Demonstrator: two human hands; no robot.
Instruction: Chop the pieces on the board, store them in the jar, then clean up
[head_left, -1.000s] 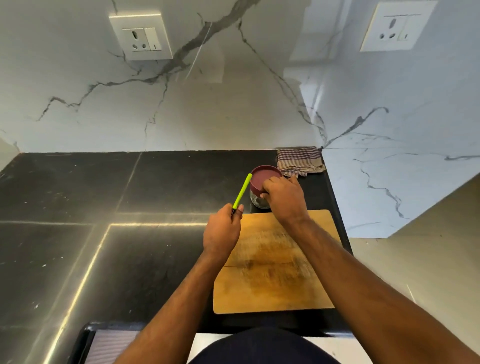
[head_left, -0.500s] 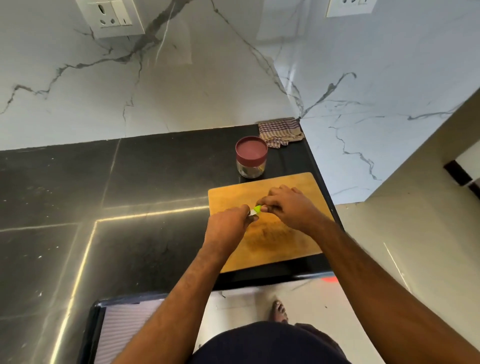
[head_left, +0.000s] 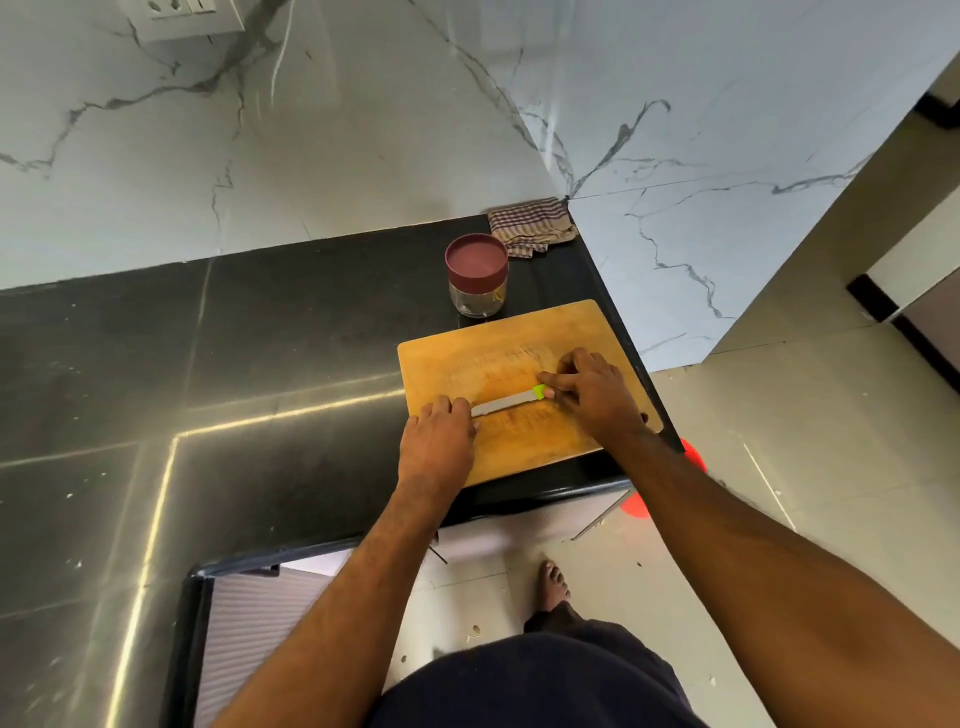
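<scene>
Left hand (head_left: 439, 434) is curled, knuckles up, over one end of the grey-bladed knife with green handle (head_left: 506, 402); handle end is pinched by right hand (head_left: 592, 387); knife lies across worn wooden cutting board (head_left: 467, 358); handle mostly hidden; maroon-lidded glass jar (head_left: 477, 273) stands just behind board, contents unclear.

A checked cloth (head_left: 531, 226) lies crumpled in the black counter's (head_left: 208, 353) back corner, below a wall socket (head_left: 182, 18).
</scene>
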